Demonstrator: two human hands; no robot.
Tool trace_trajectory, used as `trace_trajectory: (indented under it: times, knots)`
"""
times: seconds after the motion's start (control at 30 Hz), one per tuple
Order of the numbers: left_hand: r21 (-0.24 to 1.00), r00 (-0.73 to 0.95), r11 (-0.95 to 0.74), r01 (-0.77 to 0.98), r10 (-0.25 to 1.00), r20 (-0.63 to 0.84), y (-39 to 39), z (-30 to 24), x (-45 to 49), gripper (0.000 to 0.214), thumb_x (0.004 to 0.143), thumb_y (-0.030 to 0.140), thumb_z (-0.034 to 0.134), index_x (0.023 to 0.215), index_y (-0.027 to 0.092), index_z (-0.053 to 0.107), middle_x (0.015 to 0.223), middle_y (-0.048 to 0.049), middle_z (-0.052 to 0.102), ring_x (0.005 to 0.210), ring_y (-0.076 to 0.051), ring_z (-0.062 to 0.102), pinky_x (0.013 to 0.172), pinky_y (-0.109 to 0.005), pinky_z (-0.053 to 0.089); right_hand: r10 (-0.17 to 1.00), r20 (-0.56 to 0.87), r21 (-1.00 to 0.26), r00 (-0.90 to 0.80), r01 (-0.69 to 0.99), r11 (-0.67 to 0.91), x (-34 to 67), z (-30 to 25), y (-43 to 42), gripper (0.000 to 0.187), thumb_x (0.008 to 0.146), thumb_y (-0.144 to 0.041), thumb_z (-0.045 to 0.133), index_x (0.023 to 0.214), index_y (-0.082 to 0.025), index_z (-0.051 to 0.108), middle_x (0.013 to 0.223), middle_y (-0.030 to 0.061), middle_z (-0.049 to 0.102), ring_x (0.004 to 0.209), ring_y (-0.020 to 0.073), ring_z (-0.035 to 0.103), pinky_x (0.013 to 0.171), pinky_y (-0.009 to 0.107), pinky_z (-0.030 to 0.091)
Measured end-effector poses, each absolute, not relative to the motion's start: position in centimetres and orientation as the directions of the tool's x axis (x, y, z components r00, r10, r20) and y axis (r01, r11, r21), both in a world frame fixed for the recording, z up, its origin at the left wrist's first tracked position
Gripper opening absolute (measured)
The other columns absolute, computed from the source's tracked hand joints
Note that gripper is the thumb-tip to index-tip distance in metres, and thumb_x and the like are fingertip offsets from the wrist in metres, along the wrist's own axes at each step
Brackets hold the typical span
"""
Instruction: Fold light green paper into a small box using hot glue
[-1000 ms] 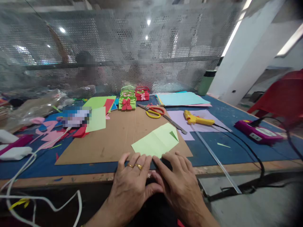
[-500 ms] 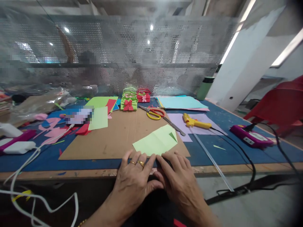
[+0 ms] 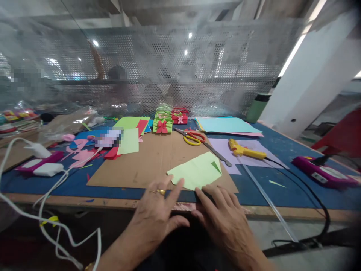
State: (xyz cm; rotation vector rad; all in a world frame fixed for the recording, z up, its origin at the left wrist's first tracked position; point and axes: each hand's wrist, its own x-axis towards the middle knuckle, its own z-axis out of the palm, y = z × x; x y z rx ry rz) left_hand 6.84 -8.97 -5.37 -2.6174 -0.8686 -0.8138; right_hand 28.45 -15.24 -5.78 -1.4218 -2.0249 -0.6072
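A pale green sheet of paper, with a small darker flap folded at its right corner, lies on the brown cardboard in front of me. My left hand, with gold rings, rests at the sheet's near left side. Its fingers are stretched out, the index fingertip touching the paper and the thumb spread away. At the near corner, my right hand presses its index fingertip on the edge; its other fingers are extended and slightly bent. Scissors with red and yellow handles and a grey blade lie beyond the sheet.
A yellow glue gun with a clear glue stick rests on lilac paper at the right. Small green and red paper bags stand behind. Purple power strips and white cables flank the cardboard. A green bottle stands far right.
My left hand has slid left along the paper's near edge, widening the gap to my right hand. The right hand keeps its place at the near corner. The view has turned slightly left.
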Motion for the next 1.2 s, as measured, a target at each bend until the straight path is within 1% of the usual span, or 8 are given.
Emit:
trace_trajectory:
  times: [0.07,0.13,0.2,0.33,0.5,0.7,0.97,1.2]
  knots:
    - [-0.117,0.595,-0.676,0.727,0.536,0.599,-8.1,-5.6,4.1,0.084,0.091,0.069,0.044,0.15,0.01,0.034,0.149,-0.0248,0.04,0.136,-0.039,0.041,0.106,-0.052,0.039,0.656,0.706,0.048,-0.266,0.942,0.331,28.6,-5.9,-15.2,0.033,0.1,-0.037,0.047,0.116,-0.014,0.066,0.107,0.0114,0.065,0.1,0.0263,0.056,0.094,0.044,0.041]
    - [-0.178,0.554,-0.594,0.784,0.54,0.634,-7.1,-6.4,1.5,0.086,0.092,0.069,0.038,0.148,0.004,0.036,0.146,-0.0283,0.043,0.134,-0.041,0.042,0.105,-0.054,0.038,0.621,0.729,0.085,-0.288,0.938,0.335,28.7,-6.1,-15.2,0.033,0.1,-0.036,0.049,0.117,-0.012,0.066,0.106,0.0126,0.066,0.101,0.0269,0.057,0.098,0.047,0.04]
    - [-0.233,0.579,-0.588,0.774,0.511,0.635,-6.3,-7.2,-0.2,0.085,0.092,0.071,0.036,0.147,0.005,0.038,0.143,-0.0262,0.05,0.133,-0.039,0.045,0.106,-0.053,0.036,0.587,0.732,0.166,-0.346,0.926,0.339,28.8,-6.4,-15.1,0.037,0.098,-0.035,0.052,0.119,-0.008,0.064,0.108,0.0155,0.066,0.105,0.0292,0.057,0.1,0.05,0.038]
    - [-0.282,0.601,-0.588,0.758,0.46,0.654,-6.0,-7.9,-0.9,0.095,0.084,0.078,0.045,0.141,0.002,0.045,0.14,-0.0276,0.053,0.128,-0.04,0.051,0.102,-0.05,0.04,0.565,0.718,0.271,-0.406,0.911,0.311,28.8,-7.0,-15.3,0.044,0.095,-0.036,0.057,0.124,-0.003,0.061,0.114,0.0187,0.066,0.112,0.0317,0.056,0.102,0.051,0.038]
    - [-0.271,0.588,-0.595,0.757,0.439,0.679,-6.2,-7.6,-0.8,0.094,0.08,0.078,0.053,0.139,0.005,0.048,0.137,-0.025,0.058,0.123,-0.039,0.057,0.098,-0.049,0.042,0.562,0.753,0.228,-0.343,0.937,0.265,28.0,-7.2,-15.6,0.047,0.094,-0.038,0.057,0.125,-0.003,0.061,0.115,0.0196,0.067,0.112,0.0313,0.058,0.096,0.046,0.043]
    - [-0.292,0.61,-0.616,0.731,0.399,0.685,-6.5,-7.2,-1.4,0.087,0.081,0.072,0.057,0.14,0.008,0.048,0.132,-0.0217,0.063,0.118,-0.037,0.061,0.096,-0.048,0.043,0.572,0.775,0.137,-0.268,0.955,0.262,27.7,-6.9,-16.1,0.04,0.09,-0.034,0.062,0.122,-0.009,0.064,0.11,0.0145,0.071,0.107,0.0286,0.064,0.093,0.043,0.043]
    - [-0.254,0.607,-0.652,0.714,0.396,0.689,-6.8,-7.6,-2.2,0.078,0.086,0.055,0.064,0.145,0.009,0.043,0.135,-0.0204,0.061,0.121,-0.036,0.058,0.1,-0.049,0.041,0.621,0.739,0.134,-0.263,0.96,0.247,27.8,-7.2,-16.5,0.041,0.088,-0.031,0.065,0.124,-0.011,0.063,0.112,0.0131,0.072,0.107,0.0279,0.065,0.095,0.042,0.041]
    - [-0.29,0.638,-0.684,0.669,0.328,0.697,-6.0,-7.9,-2.8,0.084,0.083,0.055,0.067,0.149,0.011,0.039,0.132,-0.0202,0.063,0.116,-0.037,0.061,0.101,-0.055,0.042,0.637,0.733,0.107,-0.239,0.965,0.238,27.0,-6.5,-16.9,0.037,0.091,-0.029,0.058,0.122,-0.009,0.063,0.111,0.014,0.071,0.108,0.0285,0.063,0.096,0.042,0.04]
